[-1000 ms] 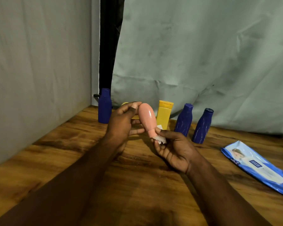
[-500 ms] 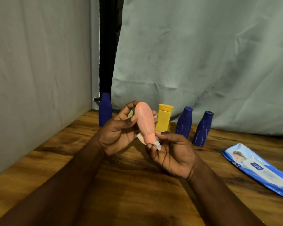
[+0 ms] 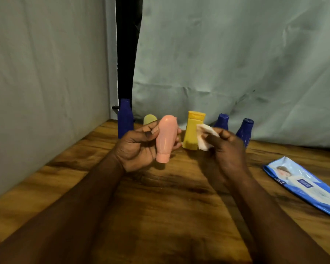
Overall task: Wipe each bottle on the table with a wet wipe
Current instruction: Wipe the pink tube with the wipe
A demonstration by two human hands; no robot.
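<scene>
**Bottle held cap-down, wipe just apart from it**

Left hand [image 3: 139, 147] grips the pink bottle [image 3: 166, 139] just left of the yellow bottle [image 3: 192, 130] and nearer the camera than it, above the table [image 3: 160, 206]; the fingers curl round the far side of the body, the thumb presses the near side, and the cap points down. Right hand [image 3: 227, 149] sits just right of the yellow bottle, pinching a bunched wet wipe [image 3: 205, 139] between thumb and fingertips; the wipe overlaps the yellow bottle's right edge in view and does not touch the pink bottle.

On handling, as a judgement: the pink bottle looks like smooth, glossy plastic, small and probably light, and stiff enough to take a firm squeeze; once damp it is likely to turn slippery, so the broad middle of the body is the safer hold, leaving the cap and rounded base free for the wipe; turning it in the fingers would expose the covered side. The wipe is soft and limp; it should fold to any curve and is best held as a wad.

Other bottles stand upright: a tall blue bottle [image 3: 125, 119] well left of the yellow bottle; an olive rounded bottle [image 3: 150, 120] between those two, partly hidden behind the left hand; two more blue bottles [image 3: 221, 121] [image 3: 246, 130] right of the yellow bottle, partly behind the right hand. A wipes pack [image 3: 303, 187] lies flat far right of the yellow bottle, nearer the camera.
</scene>
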